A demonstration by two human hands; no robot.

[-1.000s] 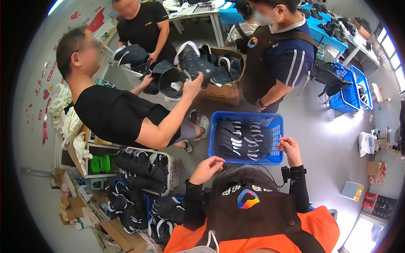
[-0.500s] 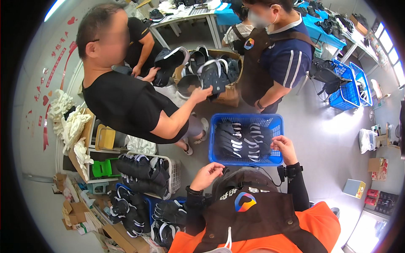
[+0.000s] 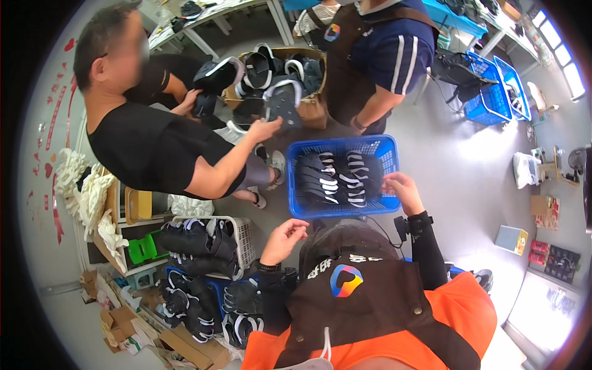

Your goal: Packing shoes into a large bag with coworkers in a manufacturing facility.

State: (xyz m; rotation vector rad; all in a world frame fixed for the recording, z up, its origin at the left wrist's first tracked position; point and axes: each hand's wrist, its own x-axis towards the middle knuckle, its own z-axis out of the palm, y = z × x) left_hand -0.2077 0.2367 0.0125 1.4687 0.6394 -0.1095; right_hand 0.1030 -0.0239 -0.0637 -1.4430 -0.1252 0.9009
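In the head view, your left hand (image 3: 284, 240) hangs loosely half-open near the lower left corner of the blue rectangular plastic basket (image 3: 383, 205). Your right hand's (image 3: 403, 191) fingers bend at its right rim; whether they grip, I can't tell. White-edged black shoes (image 3: 327, 185) lie inside in rows.

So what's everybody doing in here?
The camera wearer's right hand is at the right side of a blue basket of dark shoes; whether it touches is unclear. The left hand, seemingly empty, hovers by the near left corner. A co-worker in black holds more shoes near an open cardboard box with others inside.
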